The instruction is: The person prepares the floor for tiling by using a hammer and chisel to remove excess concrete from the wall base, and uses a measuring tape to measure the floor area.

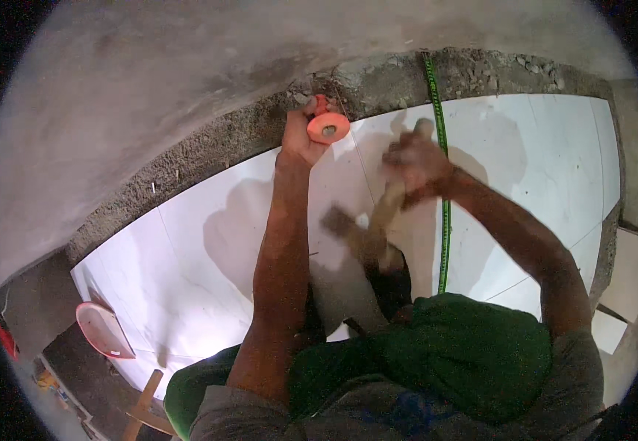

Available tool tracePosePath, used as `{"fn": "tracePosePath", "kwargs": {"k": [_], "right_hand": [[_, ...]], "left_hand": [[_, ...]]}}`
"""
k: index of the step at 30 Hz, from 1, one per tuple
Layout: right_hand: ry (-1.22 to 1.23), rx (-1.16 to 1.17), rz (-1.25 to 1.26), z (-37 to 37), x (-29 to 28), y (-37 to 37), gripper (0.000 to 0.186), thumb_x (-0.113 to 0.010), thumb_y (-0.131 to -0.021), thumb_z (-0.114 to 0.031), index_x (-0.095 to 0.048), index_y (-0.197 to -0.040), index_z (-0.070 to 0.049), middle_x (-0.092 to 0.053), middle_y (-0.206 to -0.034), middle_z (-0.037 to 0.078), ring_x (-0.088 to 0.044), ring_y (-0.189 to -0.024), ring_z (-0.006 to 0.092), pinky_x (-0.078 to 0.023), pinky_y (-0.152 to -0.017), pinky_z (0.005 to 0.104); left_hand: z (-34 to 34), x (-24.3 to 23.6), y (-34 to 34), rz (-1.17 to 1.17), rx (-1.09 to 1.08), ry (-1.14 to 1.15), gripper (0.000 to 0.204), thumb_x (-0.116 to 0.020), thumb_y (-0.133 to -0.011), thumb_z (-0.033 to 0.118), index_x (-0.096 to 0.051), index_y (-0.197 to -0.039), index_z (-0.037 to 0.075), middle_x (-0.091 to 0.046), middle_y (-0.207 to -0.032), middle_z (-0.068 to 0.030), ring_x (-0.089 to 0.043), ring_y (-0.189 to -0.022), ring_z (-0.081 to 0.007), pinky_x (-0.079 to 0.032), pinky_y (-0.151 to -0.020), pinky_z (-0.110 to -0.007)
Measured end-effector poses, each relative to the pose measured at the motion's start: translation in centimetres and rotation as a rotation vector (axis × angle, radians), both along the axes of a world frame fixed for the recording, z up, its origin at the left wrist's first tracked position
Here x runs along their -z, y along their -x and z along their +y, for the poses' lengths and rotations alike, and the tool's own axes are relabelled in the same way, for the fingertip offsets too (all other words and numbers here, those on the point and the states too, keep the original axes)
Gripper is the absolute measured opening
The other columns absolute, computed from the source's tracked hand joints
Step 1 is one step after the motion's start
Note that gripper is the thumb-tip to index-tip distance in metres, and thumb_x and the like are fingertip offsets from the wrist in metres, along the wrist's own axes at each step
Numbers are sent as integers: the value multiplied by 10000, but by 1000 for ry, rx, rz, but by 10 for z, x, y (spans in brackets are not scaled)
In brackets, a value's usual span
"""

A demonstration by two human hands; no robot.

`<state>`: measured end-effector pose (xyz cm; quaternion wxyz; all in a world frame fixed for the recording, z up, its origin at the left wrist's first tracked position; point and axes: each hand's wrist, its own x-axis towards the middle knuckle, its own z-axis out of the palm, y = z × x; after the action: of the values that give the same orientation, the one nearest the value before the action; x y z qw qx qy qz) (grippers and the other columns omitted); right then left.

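My left hand (303, 136) is wrapped round a chisel with a round orange hand guard (328, 128), at the rough gap between the tiles and the wall. The chisel's tip is hidden. My right hand (420, 167), smeared by motion, grips the wooden handle of a hammer (389, 209). The hammer's blurred head hangs above the white tiles, nearer to my body than the chisel. A green strip with dark marks (439, 125), like a measuring tape, runs from the gap past my right wrist toward my lap.
Large white marbled tiles (539, 162) cover the floor. A bare grey wall (142, 95) curves along the far side, with broken rubble (481, 70) at its foot. A red-rimmed pale piece (104, 329) and a wooden strip (142, 408) lie at lower left. Loose tile pieces (630, 272) are at far right.
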<state>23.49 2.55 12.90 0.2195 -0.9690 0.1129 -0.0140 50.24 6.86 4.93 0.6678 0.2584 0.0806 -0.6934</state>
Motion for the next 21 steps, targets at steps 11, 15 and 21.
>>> {"fn": "tracePosePath", "kwargs": {"k": [11, 15, 21], "right_hand": [[40, 242, 211, 19, -32, -12, 433, -733, -601, -309, -725, -980, -101, -715, -872, 138, -689, -900, 378, -515, -799, 529], [-14, 196, 113, 30, -28, -25, 379, -731, -588, -293, -691, -911, -99, -703, -834, 115, -685, -831, 373, -509, -780, 519], [-7, 247, 229, 40, -28, 4, 320, -739, -579, -247, -658, -850, -97, -672, -777, 106, -686, -815, 359, -510, -762, 521]], "left_hand": [[-22, 0, -38, -125, 204, -152, 189, -536, -994, 138, -637, -1120, 41, -684, -1065, -87, -680, -970, -256, -589, -851, -430], [-4, 63, -142, -1045, 498, 332, 202, -570, -1013, 182, -639, -1127, 31, -687, -1074, -102, -683, -975, -252, -589, -874, -413], [40, -18, -33, -181, 204, -286, 229, -624, -1013, 213, -633, -1121, 12, -682, -1090, -131, -683, -974, -244, -577, -888, -379]]}}
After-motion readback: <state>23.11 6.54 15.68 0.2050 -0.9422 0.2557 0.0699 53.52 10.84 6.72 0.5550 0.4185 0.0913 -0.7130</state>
